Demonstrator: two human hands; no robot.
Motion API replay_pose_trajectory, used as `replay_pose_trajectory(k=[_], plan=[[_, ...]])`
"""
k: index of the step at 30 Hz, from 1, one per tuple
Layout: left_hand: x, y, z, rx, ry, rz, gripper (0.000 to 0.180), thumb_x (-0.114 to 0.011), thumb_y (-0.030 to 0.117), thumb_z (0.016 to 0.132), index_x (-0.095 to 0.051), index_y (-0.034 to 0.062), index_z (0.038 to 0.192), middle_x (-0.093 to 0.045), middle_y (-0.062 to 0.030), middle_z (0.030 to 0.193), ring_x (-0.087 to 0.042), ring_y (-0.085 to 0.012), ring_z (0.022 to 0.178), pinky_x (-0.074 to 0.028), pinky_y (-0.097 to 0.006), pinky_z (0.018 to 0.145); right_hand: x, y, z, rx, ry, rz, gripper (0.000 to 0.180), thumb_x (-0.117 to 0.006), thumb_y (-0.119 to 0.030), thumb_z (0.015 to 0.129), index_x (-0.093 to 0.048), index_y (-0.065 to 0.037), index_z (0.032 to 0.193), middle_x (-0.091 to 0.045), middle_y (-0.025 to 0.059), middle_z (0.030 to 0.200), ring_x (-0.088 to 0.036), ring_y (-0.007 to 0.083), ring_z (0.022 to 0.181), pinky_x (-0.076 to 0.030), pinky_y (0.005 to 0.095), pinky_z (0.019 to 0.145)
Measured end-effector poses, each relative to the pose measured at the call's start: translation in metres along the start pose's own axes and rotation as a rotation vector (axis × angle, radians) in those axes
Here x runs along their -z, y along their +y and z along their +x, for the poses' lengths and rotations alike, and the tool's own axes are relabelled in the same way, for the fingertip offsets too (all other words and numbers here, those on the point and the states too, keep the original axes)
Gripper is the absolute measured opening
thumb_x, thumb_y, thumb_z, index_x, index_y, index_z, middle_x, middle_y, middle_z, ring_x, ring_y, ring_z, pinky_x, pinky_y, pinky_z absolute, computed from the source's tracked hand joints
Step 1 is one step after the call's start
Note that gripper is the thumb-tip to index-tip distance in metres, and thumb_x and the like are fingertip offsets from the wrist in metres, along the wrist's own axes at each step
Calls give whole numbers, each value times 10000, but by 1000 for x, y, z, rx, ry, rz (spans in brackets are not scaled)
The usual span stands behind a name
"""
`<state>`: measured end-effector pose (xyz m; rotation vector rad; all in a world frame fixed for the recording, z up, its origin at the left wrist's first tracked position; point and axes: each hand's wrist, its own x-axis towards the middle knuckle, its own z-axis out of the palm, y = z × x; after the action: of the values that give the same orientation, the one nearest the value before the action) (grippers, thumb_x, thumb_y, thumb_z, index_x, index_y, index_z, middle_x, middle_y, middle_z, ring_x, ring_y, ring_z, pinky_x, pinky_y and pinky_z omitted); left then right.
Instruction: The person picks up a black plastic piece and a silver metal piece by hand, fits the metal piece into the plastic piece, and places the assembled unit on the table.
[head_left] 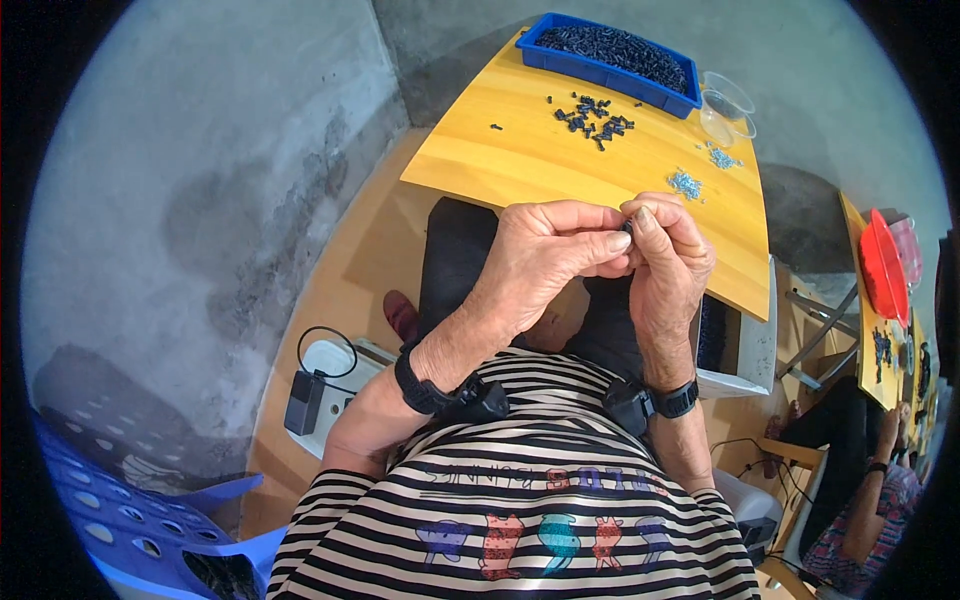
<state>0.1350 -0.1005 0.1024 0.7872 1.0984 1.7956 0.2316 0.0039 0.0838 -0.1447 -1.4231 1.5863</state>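
Left hand (545,255) and right hand (668,262) together at frame centre, fingertips pinching one small black plastic part (628,228) between them; beyond, toward upper frame, yellow wooden table (520,160) with blue plastic tray (612,62).

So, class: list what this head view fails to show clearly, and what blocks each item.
1. Small dark part: pinched between left hand and right hand; fingers hide its shape.
2. Blue tray: contents too small to identify.
3. Silvery bits on yellow table: too small.
4. Red tray: squeezed at the fisheye rim.

Wooden table (520,150); blue tray (610,72); loose parts (590,115)
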Motion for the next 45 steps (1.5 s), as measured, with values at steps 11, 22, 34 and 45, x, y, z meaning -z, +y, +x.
replay_pose_trajectory(k=[11, 22, 34, 45], plan=[[5, -1, 2, 2, 10, -75, 212, -624, 42, 845, -622, -64, 1030, -656, -127, 921, -659, -178, 796, -567, -280, 729, 4, -8, 3, 406, -90, -672, 87, -647, -17, 801, -653, -2, 887, -631, 108, 809, -606, 193, 705, -469, 253, 594], [11, 5, -1, -13, 31, 12, 177, -630, 30, 832, -640, -54, 988, -662, -108, 896, -657, -177, 790, -545, -265, 732, 6, -14, 2, 618, -201, -913, 233, -667, 30, 736, -673, -16, 964, -642, 130, 829, -649, 234, 754, -521, 298, 635], [14, 3, 3, -88, 14, 101, 157, -644, 30, 810, -671, -39, 948, -673, -75, 851, -628, -116, 774, -509, -218, 717, 10, -14, 2, 737, -311, -971, 323, -726, -27, 698, -641, 8, 1007, -647, 125, 852, -651, 234, 747, -532, 306, 633], [21, -4, 2, 21, -7, 8, 206, -607, 60, 845, -656, -35, 1020, -665, -65, 923, -607, -105, 870, -479, -229, 800, 9, -2, 8, 794, -278, -1040, 350, -752, -59, 630, -628, -20, 955, -623, 92, 826, -632, 228, 703, -515, 298, 602]])
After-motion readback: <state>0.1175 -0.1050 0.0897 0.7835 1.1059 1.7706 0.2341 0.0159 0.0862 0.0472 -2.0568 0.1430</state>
